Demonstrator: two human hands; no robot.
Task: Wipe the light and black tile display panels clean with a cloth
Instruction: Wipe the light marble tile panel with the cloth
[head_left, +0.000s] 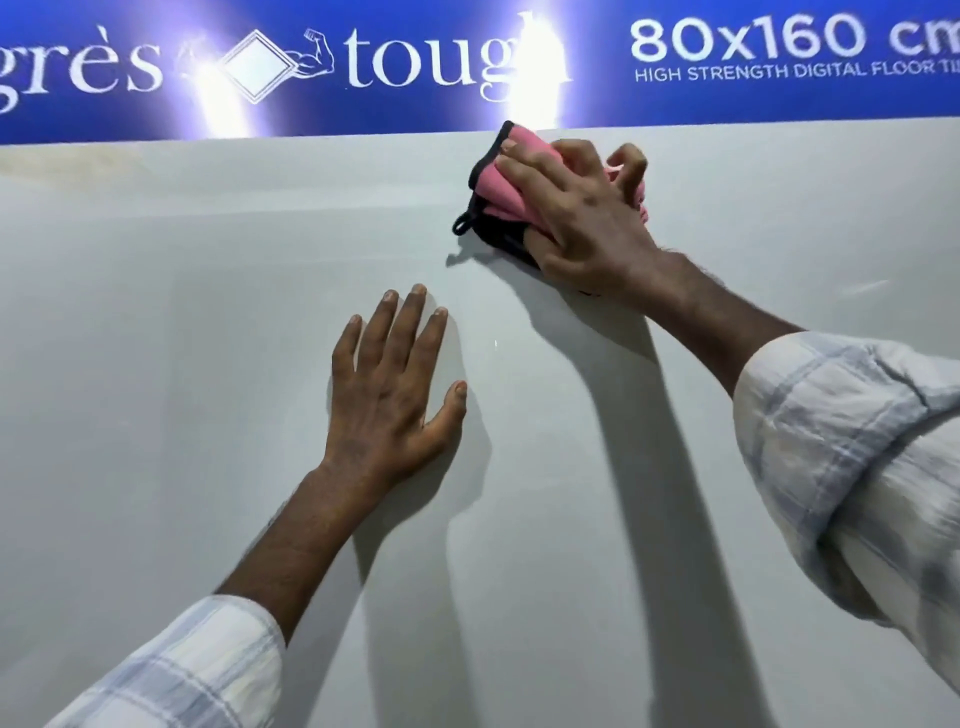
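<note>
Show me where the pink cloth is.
Head view, upper right: the right hand grips the pink cloth against the light tile panel, just below the blue banner.

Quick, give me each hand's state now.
Left hand: open, flat on the light tile panel.
Right hand: holding the pink cloth against the panel.

Left hand lies flat; right hand grips the cloth.

I counted two hands, my left hand and right hand, one pink cloth, one light tile panel and one blue banner
</note>
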